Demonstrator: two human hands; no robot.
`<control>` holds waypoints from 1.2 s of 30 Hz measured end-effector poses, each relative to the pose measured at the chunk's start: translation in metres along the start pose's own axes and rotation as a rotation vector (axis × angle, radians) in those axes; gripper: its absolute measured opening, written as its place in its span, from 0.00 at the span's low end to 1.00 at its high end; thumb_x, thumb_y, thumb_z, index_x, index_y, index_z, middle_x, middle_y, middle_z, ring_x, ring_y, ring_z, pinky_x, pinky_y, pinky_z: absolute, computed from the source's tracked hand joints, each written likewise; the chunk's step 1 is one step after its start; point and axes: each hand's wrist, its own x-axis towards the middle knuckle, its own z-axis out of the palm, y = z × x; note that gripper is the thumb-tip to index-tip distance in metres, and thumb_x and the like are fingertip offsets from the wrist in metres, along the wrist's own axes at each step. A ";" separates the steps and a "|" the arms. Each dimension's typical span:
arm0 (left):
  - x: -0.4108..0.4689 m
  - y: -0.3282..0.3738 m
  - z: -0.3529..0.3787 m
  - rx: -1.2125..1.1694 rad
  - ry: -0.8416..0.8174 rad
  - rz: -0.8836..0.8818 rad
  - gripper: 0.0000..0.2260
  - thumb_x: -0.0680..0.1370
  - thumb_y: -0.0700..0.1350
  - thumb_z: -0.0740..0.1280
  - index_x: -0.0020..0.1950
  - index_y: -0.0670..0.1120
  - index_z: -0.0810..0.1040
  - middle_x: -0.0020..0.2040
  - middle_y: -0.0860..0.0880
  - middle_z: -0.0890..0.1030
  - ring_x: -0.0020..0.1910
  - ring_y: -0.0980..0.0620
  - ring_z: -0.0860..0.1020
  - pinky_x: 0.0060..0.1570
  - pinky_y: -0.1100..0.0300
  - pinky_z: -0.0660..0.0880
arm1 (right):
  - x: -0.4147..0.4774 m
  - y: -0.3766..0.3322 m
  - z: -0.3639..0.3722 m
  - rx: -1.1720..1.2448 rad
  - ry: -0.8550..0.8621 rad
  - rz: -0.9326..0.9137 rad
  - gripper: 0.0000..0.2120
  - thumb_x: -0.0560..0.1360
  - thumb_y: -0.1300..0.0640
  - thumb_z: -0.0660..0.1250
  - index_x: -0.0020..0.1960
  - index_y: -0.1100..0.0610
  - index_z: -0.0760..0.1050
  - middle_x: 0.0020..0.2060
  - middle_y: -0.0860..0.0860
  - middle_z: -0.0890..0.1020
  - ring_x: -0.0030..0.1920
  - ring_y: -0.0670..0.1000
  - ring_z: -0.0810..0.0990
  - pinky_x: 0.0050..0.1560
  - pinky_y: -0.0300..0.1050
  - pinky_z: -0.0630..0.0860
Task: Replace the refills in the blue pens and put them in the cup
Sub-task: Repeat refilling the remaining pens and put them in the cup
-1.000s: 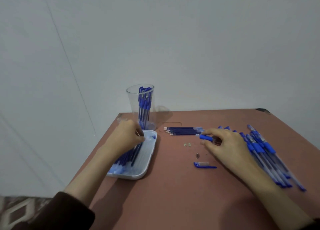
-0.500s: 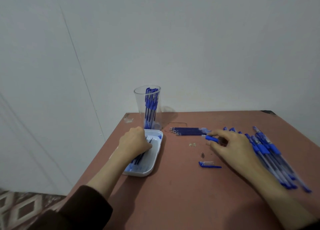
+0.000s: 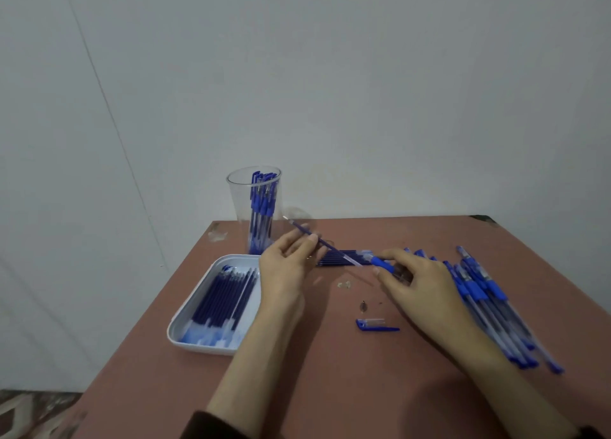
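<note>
Nearest the white tray [image 3: 185,319] (spent refills lie in it lengthwise), the left hand [image 3: 284,263] pinches a refill [image 3: 317,240] slanting up-left, tip toward the cup [image 3: 254,207]. The right hand [image 3: 420,283] grips a pen barrel [image 3: 383,264]. Reddish table [image 3: 330,389], pale wall [image 3: 330,75] beyond.

L hand [image 3: 287,264] pinched a dark refill [image 3: 317,241], tip pointing up-left twd the cup [image 3: 254,207] w/ pens inside. R hand [image 3: 421,281] gripped a pen barrel [image 3: 383,264] on the table [image 3: 330,389]. Tray [image 3: 185,326] of refills at left, pen pile [image 3: 489,303] at right, loose cap [image 3: 375,325] btwn the arms
</note>
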 end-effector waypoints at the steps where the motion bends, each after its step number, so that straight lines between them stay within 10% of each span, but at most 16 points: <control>1: 0.000 -0.005 0.001 -0.042 0.012 -0.008 0.10 0.76 0.31 0.65 0.57 0.34 0.75 0.43 0.43 0.80 0.35 0.56 0.82 0.41 0.66 0.80 | 0.000 0.000 0.000 -0.005 0.002 0.004 0.08 0.73 0.55 0.69 0.51 0.45 0.80 0.32 0.35 0.77 0.38 0.36 0.76 0.37 0.30 0.68; 36: -0.001 -0.014 0.001 -0.038 0.013 0.002 0.05 0.76 0.32 0.66 0.48 0.40 0.76 0.39 0.46 0.80 0.32 0.59 0.82 0.37 0.68 0.79 | 0.000 0.001 -0.002 -0.095 -0.006 -0.010 0.06 0.70 0.53 0.71 0.46 0.44 0.81 0.29 0.40 0.76 0.32 0.40 0.74 0.34 0.34 0.68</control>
